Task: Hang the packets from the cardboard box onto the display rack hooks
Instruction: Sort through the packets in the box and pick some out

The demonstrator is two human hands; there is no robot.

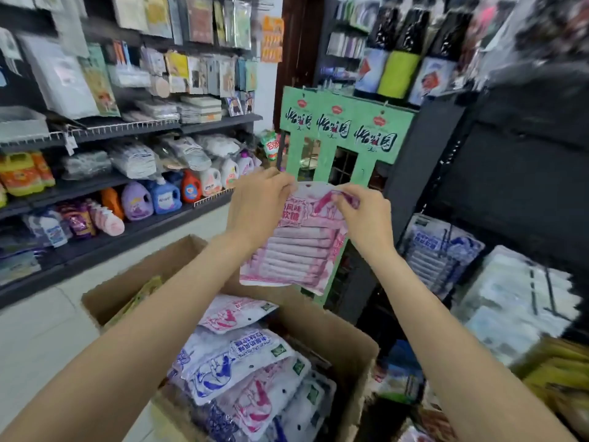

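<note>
While both arms reach forward, the left hand [255,199] and right hand [363,215] pinch the top corners of a pink-and-white plastic packet [296,244]. It hangs before the green cardboard display rack [341,129], above the open brown cardboard box [353,342] of similar packets.

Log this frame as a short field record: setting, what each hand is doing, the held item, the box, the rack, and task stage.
setting: shop aisle, stocked shelves on the left
left hand: pinches the top left edge of the pink packet
right hand: pinches the packet's top right edge
pink packet: held upright above the box, in front of the rack
cardboard box: open, pink and blue packets inside
green display rack: hooks not discernible
task stage: packet lifted, not yet hung
</note>
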